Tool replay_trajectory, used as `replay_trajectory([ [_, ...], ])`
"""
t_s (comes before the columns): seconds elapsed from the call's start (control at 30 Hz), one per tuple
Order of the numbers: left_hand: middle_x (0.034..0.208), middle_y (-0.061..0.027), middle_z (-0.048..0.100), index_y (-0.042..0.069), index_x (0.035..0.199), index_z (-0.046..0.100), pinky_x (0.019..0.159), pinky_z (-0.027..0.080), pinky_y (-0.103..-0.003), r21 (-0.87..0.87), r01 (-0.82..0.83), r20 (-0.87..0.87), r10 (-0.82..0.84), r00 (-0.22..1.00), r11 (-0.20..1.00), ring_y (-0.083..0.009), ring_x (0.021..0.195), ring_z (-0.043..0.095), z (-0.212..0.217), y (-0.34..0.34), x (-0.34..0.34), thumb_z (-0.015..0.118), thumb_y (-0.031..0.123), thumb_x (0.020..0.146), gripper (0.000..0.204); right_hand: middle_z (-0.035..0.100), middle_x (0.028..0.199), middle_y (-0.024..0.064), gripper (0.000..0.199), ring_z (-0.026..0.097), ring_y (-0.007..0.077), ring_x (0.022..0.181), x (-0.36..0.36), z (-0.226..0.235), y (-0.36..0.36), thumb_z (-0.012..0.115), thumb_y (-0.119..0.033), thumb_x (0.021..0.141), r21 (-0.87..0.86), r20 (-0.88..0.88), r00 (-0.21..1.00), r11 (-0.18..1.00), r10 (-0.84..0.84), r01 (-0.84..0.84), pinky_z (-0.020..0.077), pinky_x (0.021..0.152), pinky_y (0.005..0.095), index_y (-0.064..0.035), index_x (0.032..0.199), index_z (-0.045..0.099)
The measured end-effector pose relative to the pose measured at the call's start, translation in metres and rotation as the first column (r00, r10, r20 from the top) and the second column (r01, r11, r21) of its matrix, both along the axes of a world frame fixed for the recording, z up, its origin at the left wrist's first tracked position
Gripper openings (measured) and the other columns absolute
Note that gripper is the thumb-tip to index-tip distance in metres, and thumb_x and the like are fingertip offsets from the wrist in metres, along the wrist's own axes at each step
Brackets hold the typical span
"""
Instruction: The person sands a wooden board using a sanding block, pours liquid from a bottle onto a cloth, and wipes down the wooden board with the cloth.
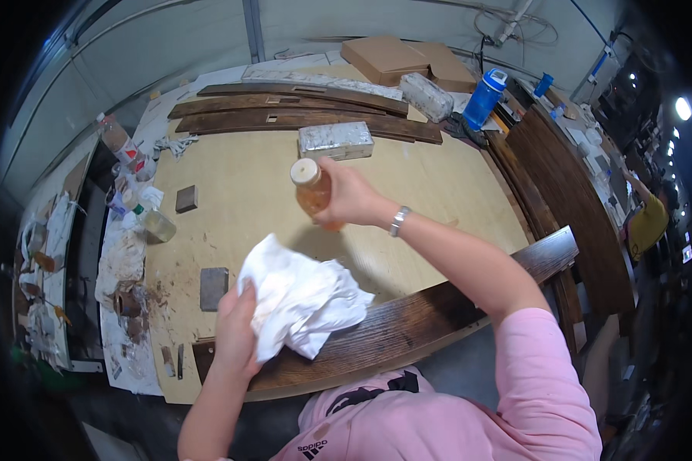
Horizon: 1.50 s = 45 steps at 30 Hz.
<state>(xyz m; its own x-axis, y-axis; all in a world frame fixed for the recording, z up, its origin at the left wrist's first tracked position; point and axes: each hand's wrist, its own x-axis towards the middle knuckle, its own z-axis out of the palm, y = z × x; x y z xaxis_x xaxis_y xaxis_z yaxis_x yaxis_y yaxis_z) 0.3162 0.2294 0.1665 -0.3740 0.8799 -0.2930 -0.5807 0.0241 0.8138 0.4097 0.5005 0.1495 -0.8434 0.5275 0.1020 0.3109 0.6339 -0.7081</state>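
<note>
My two hands are both occupied. My left hand (pixel 234 326) is closed around a crumpled white cloth (pixel 300 296), gripping it from the left side; the cloth rests on the dark stained plank (pixel 407 323) that lies along the near edge of the table (pixel 238 192). My right hand (pixel 346 196) is wrapped around a small bottle of amber liquid (pixel 313 192) with a pale cap, held above the middle of the table and tilted, cap toward the left, just beyond the cloth. A metal watch (pixel 397 220) sits on my right wrist.

Left to right across the table: along the left edge, a paint-spattered strip carries bottles and a clear jar (pixel 159 226), with rags among them. Just inside that edge lie two small dark blocks, one (pixel 186 198) nearer the far side and one (pixel 214 288) nearer the near edge, beside brown stains. Along the far edge, several long dark planks (pixel 300 115) lie side by side. A silver foil-wrapped block (pixel 335 140) sits against them, directly beyond the bottle. Toward the far right corner stand cardboard boxes (pixel 407 60), a second wrapped block (pixel 427 96) and a blue drinking bottle (pixel 484 98). More dark boards (pixel 577 207) run down the right edge.
</note>
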Motion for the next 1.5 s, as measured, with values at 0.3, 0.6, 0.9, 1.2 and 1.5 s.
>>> replay_trajectory([
  [0.3, 0.12, -0.0177, 0.063, -0.007, 0.129, 0.052, 0.09, 0.054, -0.039, 0.004, -0.199, -0.256, 0.193, 0.947, 0.98, -0.0258, 0.105, 0.067, -0.014, -0.055, -0.013, 0.043, 0.028, 0.108, 0.042, 0.064, 0.116, 0.0189, 0.084, 0.063, 0.0339, 0.11, -0.067, -0.11, 0.019, 0.096, -0.02, 0.055, -0.267, -0.136, 0.985, 0.962, -0.104, 0.064, 0.0509, 0.097, 0.0407, -0.0058, 0.121, 0.045],
  [0.6, 0.12, -0.018, 0.062, -0.008, 0.132, 0.05, 0.088, 0.052, -0.036, 0.031, -0.063, -0.409, 0.07, 0.91, 0.998, -0.0242, 0.104, 0.066, -0.009, 0.006, 0.039, 0.045, 0.032, 0.107, 0.047, 0.054, 0.137, 0.023, 0.064, 0.051, 0.037, 0.128, 0.14, -0.034, 0.059, 0.079, -0.032, 0.081, 0.061, 0.008, 1.0, 0.998, -0.026, 0.026, 0.0416, 0.108, 0.0423, 0.0004, 0.131, 0.055],
  [0.9, 0.138, -0.0173, 0.055, -0.005, 0.145, 0.044, 0.106, 0.044, -0.037, 0.107, 0.317, -0.694, -0.157, 0.702, 0.942, -0.0244, 0.124, 0.056, 0.012, 0.155, 0.217, 0.048, 0.019, 0.107, 0.045, 0.068, 0.122, 0.0148, 0.037, 0.064, 0.0285, 0.114, 0.592, -0.021, 0.118, 0.069, -0.025, 0.089, -0.037, -0.207, 0.559, 0.577, -0.803, 0.816, 0.0477, 0.1, 0.0379, -0.0025, 0.118, 0.068],
  [1.2, 0.154, -0.0169, 0.042, 0.008, 0.15, 0.04, 0.112, 0.034, -0.055, -0.348, 0.754, -0.832, 0.187, -0.522, 0.557, -0.0354, 0.141, 0.041, -0.022, 0.329, 0.486, 0.073, 0.032, 0.085, 0.077, 0.061, 0.136, 0.0113, 0.047, 0.051, 0.0218, 0.132, 0.622, -0.068, 0.138, 0.05, -0.038, 0.105, -0.503, -0.414, 0.782, 0.833, -0.466, 0.23, 0.0362, 0.112, 0.0342, -0.0008, 0.131, 0.062],
  [1.5, 0.153, -0.0168, 0.043, 0.004, 0.147, 0.043, 0.115, 0.031, -0.056, -0.37, 0.704, -0.862, 0.06, -0.504, 0.606, -0.0332, 0.143, 0.039, -0.015, 0.352, 0.54, 0.08, 0.032, 0.077, 0.084, 0.066, 0.121, 0.0124, 0.054, 0.059, 0.0195, 0.116, 0.616, -0.092, 0.141, 0.045, -0.044, 0.106, -0.527, -0.674, 0.531, 0.838, -0.514, 0.141, 0.0422, 0.103, 0.0334, 0.0042, 0.112, 0.068],
])
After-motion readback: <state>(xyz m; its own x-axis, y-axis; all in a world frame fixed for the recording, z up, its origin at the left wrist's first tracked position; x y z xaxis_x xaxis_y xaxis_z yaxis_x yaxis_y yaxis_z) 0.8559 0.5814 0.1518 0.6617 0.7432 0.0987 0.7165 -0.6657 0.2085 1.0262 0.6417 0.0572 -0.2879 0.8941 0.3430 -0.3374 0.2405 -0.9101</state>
